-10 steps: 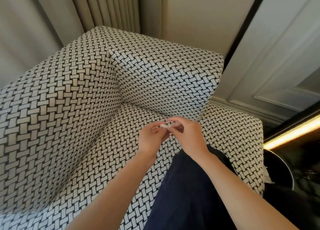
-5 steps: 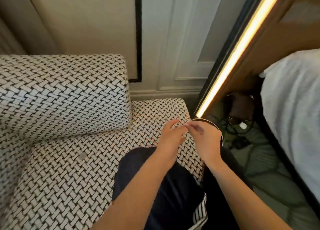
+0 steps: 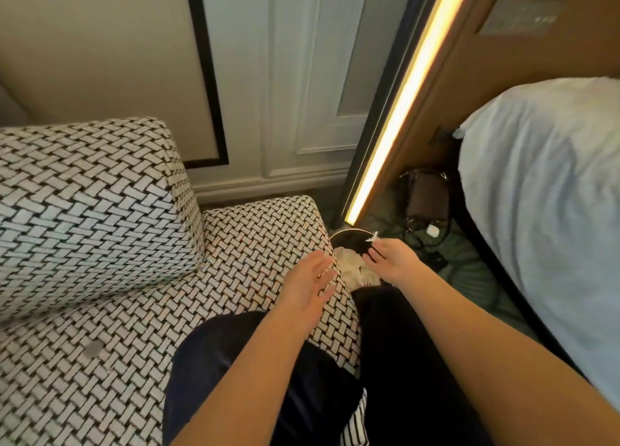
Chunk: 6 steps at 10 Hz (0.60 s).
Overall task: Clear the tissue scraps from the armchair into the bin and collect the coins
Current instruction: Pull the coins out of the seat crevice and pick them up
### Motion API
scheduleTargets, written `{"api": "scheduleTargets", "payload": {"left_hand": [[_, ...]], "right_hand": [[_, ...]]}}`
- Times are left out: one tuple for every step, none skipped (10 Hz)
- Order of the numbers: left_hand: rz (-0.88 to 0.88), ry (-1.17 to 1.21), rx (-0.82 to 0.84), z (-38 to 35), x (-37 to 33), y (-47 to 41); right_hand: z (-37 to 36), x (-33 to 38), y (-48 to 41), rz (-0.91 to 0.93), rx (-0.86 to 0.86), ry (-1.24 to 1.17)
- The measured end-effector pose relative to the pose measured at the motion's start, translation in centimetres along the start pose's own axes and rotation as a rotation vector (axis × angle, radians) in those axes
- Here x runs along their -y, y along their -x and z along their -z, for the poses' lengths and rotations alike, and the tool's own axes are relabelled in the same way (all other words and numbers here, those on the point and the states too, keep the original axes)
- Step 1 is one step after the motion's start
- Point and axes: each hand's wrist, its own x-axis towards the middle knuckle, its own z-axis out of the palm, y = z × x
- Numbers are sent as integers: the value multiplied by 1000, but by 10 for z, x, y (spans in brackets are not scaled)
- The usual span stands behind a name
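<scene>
The armchair, in a black-and-white weave, fills the left; its seat reaches the centre. A grey round coin lies on the seat at the lower left. Tight against the seat's right edge stands a black round bin with crumpled tissue inside. My left hand hovers flat with straight fingers over the seat's right edge. My right hand is over the bin, fingers extended, with a small white tissue scrap at its fingertips above the rim.
A bed with a pale cover lines the right side. A glowing light strip runs diagonally behind the bin. A brown bag, cables and a white charger lie on the floor. My dark-trousered leg rests on the seat.
The view swung right from the chair's corner to the bin. My hands, pinched together on a scrap before, have parted; the right is now over the bin and the left has flattened.
</scene>
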Motion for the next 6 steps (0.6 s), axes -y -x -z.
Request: {"api": "scheduleTargets", "payload": {"left_hand": [[-99, -3, -41, 7, -4, 2], [-172, 28, -65, 14, -11, 9], [-284, 58, -88, 28, -20, 26], [-459, 52, -172, 57, -30, 52], [-605, 73, -226, 97, -39, 83], [-689, -131, -420, 143, -36, 114]], "right_hand": [[-5, 14, 12, -30, 55, -9], [-8, 10, 20, 44, 101, 142], [-16, 7, 30, 107, 97, 207], [-35, 3, 46, 102, 185, 222], [-68, -2, 70, 145, 282, 335], [-104, -12, 93, 199, 368, 406]]}}
